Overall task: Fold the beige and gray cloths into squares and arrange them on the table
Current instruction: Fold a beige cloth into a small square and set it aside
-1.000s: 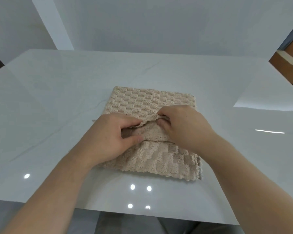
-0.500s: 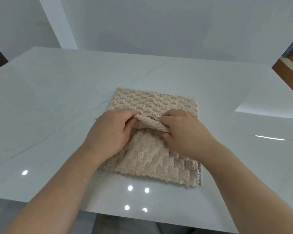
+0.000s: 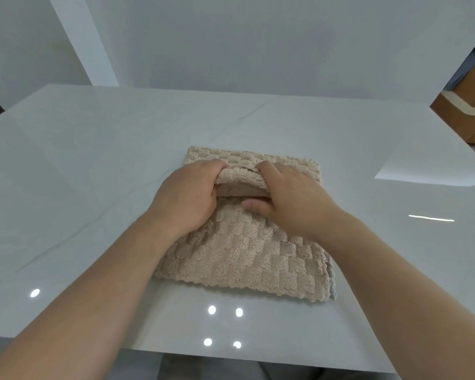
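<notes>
Carried farther than a moment ago, the lifted fold of the beige cloth [image 3: 242,259] is brought toward its far edge, mid desk [image 3: 93,160], pinched in the grip of left hand [image 3: 187,198] and right hand [image 3: 294,198]. Squaring is judged unfinished. Of the gray cloth [image 3: 333,287], only an edge is seen at the near right.

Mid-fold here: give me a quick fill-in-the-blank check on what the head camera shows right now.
1. The left hand and right hand both grip a raised fold of the ____ cloth.
2. That cloth lies on a glossy ____ table.
3. The cardboard box stands beyond the table's ____ edge.

Missing words: beige; white; right.
</notes>
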